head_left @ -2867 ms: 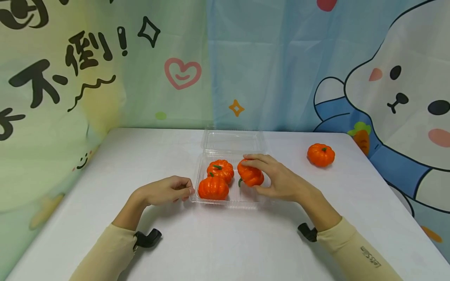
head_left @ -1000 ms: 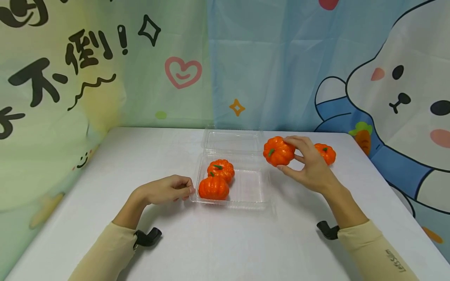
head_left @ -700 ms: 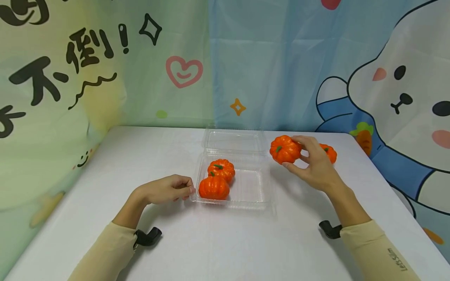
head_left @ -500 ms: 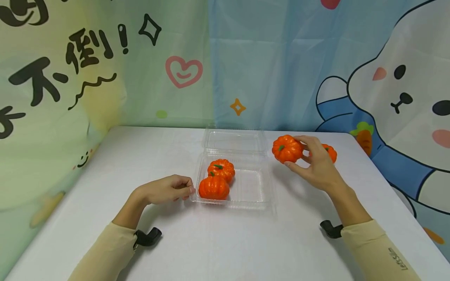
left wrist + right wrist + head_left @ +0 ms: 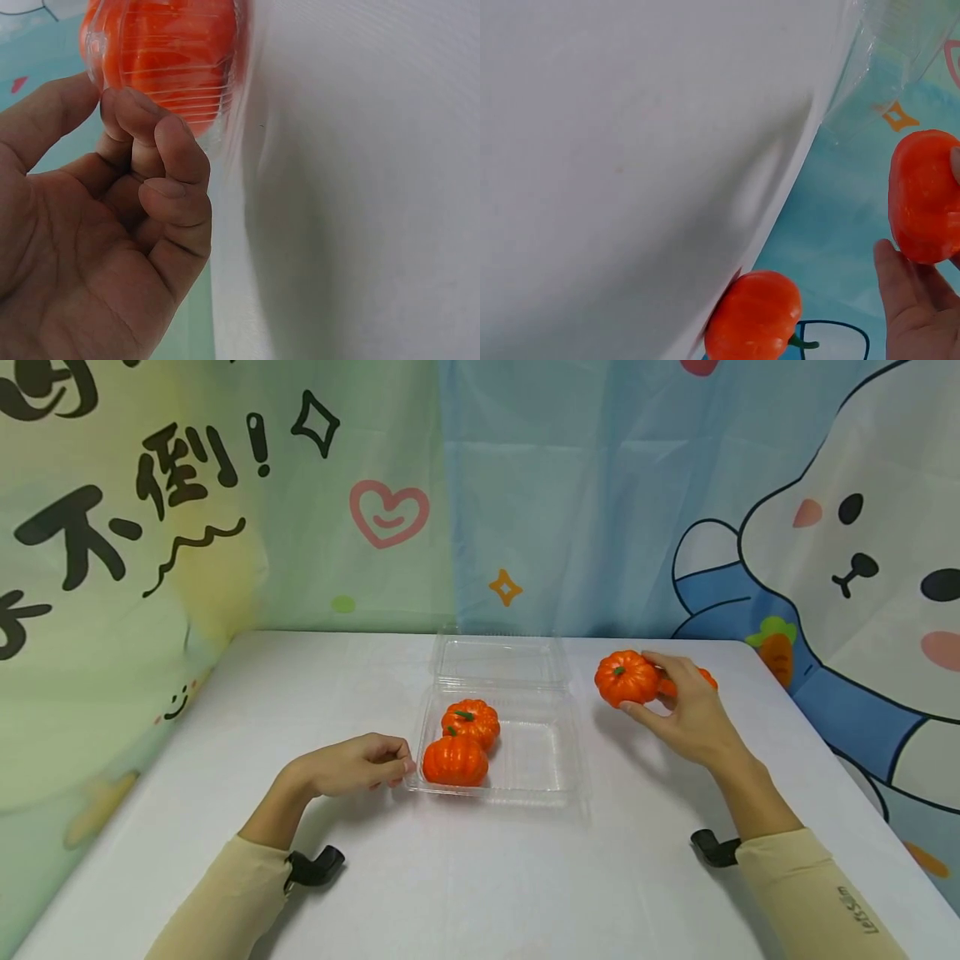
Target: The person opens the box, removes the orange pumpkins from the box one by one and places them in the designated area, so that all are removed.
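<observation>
My left hand (image 5: 356, 766) pinches the left front corner of a clear plastic clamshell box (image 5: 531, 756), its lid (image 5: 498, 660) folded open towards the back. Inside the box, on the left, one small orange pumpkin (image 5: 455, 762) sits in front of another pumpkin (image 5: 471, 723). To the right of the box, my right hand (image 5: 690, 714) grips a third pumpkin (image 5: 626, 678) between thumb and fingers, held above the table with its green stem facing the head camera. The left wrist view shows thumb and fingertips at the ribbed box wall (image 5: 172, 90).
One more orange pumpkin (image 5: 754, 315) lies on the table at the right, partly hidden behind my right hand in the head view. The white tabletop (image 5: 480, 885) ends at the back against a printed curtain (image 5: 570, 527).
My right hand has lifted a pumpkin out of the box's right side and carried it right, lately close to the pumpkin on the table. My left hand has stayed at the box corner.
</observation>
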The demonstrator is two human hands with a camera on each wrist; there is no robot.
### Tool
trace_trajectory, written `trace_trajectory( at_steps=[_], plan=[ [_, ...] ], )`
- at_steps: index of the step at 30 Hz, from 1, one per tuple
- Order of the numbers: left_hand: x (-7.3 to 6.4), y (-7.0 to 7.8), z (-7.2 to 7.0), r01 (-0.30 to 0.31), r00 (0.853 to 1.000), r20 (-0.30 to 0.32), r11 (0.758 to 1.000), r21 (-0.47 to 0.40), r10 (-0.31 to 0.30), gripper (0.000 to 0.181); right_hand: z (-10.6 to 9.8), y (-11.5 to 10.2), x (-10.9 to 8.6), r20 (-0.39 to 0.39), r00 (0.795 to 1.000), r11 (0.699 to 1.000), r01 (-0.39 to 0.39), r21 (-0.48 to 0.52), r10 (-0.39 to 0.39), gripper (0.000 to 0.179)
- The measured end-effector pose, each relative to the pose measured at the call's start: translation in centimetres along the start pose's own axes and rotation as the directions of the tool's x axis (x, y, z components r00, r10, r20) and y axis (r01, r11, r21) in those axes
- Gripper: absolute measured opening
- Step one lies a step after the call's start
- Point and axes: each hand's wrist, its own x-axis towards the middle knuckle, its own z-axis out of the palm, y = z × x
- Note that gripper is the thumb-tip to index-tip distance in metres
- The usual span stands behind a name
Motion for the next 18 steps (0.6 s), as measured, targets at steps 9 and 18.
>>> trace_trajectory(
  at_steps=[9,18],
  plan=[
    [-0.3,0.1,0.2,0.011,1.000,-0.007,1.000,-0.012,-0.011,0.022,0.1,1.1,0.1,0.015,1.000,0.999,-0.017,-0.040,0.017,0.075],
    [-0.2,0.3,0.0,-0.001,1.000,-0.005,1.000,0.000,0.001,0.020,0.2,1.8,0.5,-0.014,1.000,0.993,-0.020,-0.113,0.019,0.073]
  ],
)
